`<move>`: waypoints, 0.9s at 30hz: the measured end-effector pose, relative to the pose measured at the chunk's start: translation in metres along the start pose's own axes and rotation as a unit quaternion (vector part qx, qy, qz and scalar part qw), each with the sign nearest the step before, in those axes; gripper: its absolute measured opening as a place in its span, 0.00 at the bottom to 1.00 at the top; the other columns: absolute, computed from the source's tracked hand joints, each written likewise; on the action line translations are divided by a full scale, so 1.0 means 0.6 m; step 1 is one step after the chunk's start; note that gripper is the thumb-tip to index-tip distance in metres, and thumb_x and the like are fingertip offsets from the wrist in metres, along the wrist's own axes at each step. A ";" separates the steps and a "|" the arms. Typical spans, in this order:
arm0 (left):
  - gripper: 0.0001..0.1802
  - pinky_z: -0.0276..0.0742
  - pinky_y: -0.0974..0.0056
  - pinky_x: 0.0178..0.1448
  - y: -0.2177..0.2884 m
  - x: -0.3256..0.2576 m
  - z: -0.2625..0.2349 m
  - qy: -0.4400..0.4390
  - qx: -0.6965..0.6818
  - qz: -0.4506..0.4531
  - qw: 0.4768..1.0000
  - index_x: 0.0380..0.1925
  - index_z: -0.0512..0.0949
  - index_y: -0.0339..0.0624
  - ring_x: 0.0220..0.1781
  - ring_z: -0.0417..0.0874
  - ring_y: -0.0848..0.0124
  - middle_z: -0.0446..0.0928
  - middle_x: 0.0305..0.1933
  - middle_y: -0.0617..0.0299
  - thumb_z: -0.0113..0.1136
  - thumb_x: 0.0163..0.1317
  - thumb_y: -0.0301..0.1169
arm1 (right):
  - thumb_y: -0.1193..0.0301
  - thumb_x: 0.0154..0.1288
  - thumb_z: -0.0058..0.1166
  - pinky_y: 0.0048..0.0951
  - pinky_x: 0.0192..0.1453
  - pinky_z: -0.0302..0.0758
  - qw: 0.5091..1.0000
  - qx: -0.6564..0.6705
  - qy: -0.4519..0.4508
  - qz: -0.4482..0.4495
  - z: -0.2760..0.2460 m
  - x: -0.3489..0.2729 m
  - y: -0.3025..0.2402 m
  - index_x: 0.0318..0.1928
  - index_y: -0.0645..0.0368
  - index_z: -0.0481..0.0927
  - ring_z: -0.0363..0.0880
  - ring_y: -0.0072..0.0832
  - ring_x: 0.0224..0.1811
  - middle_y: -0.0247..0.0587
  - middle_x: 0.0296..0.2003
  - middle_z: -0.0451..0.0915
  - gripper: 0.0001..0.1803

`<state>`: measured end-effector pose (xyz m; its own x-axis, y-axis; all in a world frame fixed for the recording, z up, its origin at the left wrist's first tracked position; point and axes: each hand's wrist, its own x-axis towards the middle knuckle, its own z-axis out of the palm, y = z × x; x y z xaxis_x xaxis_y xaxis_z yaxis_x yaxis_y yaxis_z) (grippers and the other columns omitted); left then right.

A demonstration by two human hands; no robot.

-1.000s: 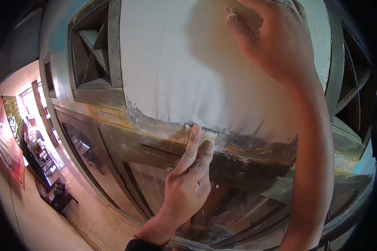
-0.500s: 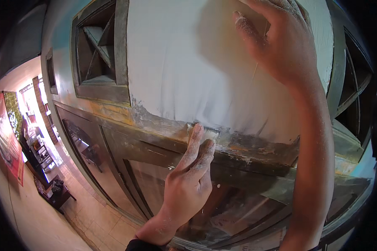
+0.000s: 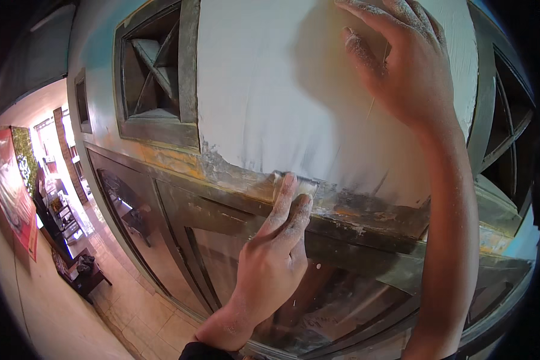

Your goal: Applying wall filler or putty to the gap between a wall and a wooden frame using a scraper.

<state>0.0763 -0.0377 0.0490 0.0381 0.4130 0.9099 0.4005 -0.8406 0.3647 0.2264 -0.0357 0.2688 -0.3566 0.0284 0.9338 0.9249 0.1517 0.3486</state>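
My left hand point(image 3: 270, 264), dusted white, presses two outstretched fingers on a small pale putty blade point(image 3: 306, 185). The blade lies against the lower edge of a white plastered wall patch point(image 3: 270, 90), where it meets a worn, paint-stained beam point(image 3: 366, 213). My right hand point(image 3: 402, 66) is raised high. Its spread fingers rest on the white patch near the top and hold nothing. My right forearm runs down the right side of the view.
A recessed vent with crossed slats point(image 3: 156, 72) sits left of the patch, and another vent point(image 3: 504, 138) is at the right. Below the beam are dusty glass door panels point(image 3: 234, 240). Far below at the left lie a tiled floor, dark furniture point(image 3: 78, 270) and a red banner point(image 3: 9, 186).
Both hands keep their places on the wall. The view has drifted slightly, so the left vent sits a little further right.
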 end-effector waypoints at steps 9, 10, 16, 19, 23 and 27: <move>0.23 0.89 0.62 0.58 0.003 0.003 -0.009 0.001 0.033 0.016 0.999 0.56 0.84 0.26 0.61 0.89 0.51 0.75 0.74 0.40 0.58 0.61 0.07 | 0.66 0.64 0.63 0.55 0.83 0.57 1.000 -0.007 0.003 -0.001 0.004 -0.002 0.001 0.57 0.58 0.87 0.68 0.53 0.77 0.54 0.67 0.78 0.22; 0.22 0.89 0.61 0.58 0.003 -0.003 -0.009 -0.002 0.034 0.007 0.999 0.56 0.84 0.26 0.62 0.89 0.51 0.75 0.74 0.39 0.58 0.61 0.07 | 0.66 0.64 0.63 0.55 0.83 0.57 1.000 0.003 0.002 -0.004 0.003 -0.001 0.000 0.57 0.59 0.87 0.68 0.53 0.77 0.54 0.67 0.79 0.22; 0.21 0.88 0.62 0.58 -0.002 0.003 -0.006 0.005 0.020 0.000 1.000 0.56 0.84 0.27 0.62 0.89 0.51 0.75 0.74 0.39 0.59 0.62 0.08 | 0.67 0.63 0.63 0.55 0.83 0.58 1.000 -0.010 0.001 -0.001 0.007 -0.001 0.000 0.57 0.59 0.87 0.67 0.52 0.77 0.54 0.68 0.78 0.22; 0.25 0.87 0.59 0.60 -0.015 -0.010 -0.007 -0.011 0.022 0.003 1.000 0.59 0.83 0.30 0.65 0.86 0.50 0.72 0.76 0.42 0.58 0.61 0.11 | 0.67 0.63 0.63 0.55 0.82 0.58 1.000 -0.012 -0.001 0.001 0.003 0.000 -0.001 0.57 0.59 0.87 0.67 0.52 0.77 0.53 0.68 0.78 0.22; 0.28 0.86 0.56 0.62 -0.020 -0.014 -0.012 -0.025 0.020 0.009 0.999 0.63 0.81 0.34 0.68 0.83 0.49 0.69 0.79 0.46 0.58 0.60 0.14 | 0.67 0.63 0.63 0.55 0.82 0.58 1.000 -0.002 0.006 -0.005 0.006 0.000 -0.002 0.57 0.59 0.87 0.67 0.52 0.77 0.53 0.68 0.78 0.21; 0.29 0.87 0.56 0.61 -0.025 -0.005 -0.007 -0.016 0.047 0.033 0.998 0.64 0.81 0.34 0.67 0.84 0.49 0.69 0.79 0.46 0.58 0.60 0.14 | 0.67 0.63 0.63 0.55 0.82 0.58 1.000 0.007 0.010 -0.018 0.010 -0.004 0.001 0.57 0.59 0.87 0.68 0.52 0.77 0.53 0.68 0.78 0.21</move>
<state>0.0662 -0.0278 0.0415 0.0958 0.3708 0.9237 0.4797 -0.8303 0.2836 0.2270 -0.0300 0.2663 -0.3861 0.0030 0.9225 0.9100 0.1652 0.3803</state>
